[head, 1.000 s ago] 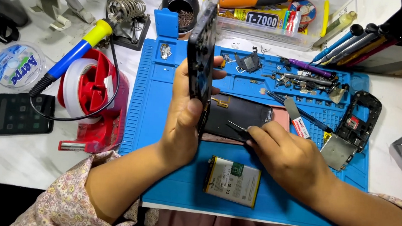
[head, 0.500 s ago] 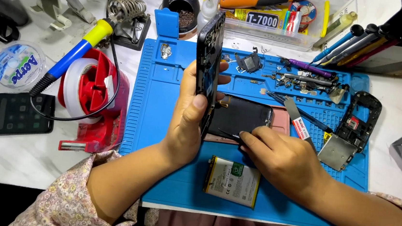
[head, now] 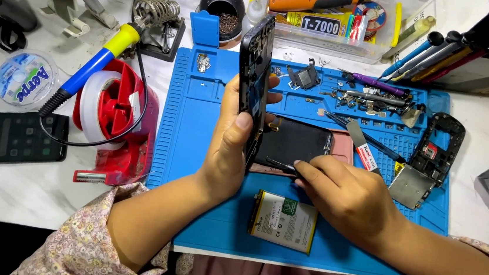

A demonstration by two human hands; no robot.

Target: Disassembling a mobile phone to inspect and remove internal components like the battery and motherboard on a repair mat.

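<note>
left hand (head: 233,148) clamped around a black phone frame (head: 254,79), held upright on edge above the blue mat (head: 198,127). right hand (head: 343,193) pinching dark tweezers (head: 280,165), tips beside the black screen panel (head: 294,145) lying flat. battery (head: 283,220) near the mat's front edge, red tape dispenser (head: 119,123) on the desk (head: 9,193) to the left.
</note>
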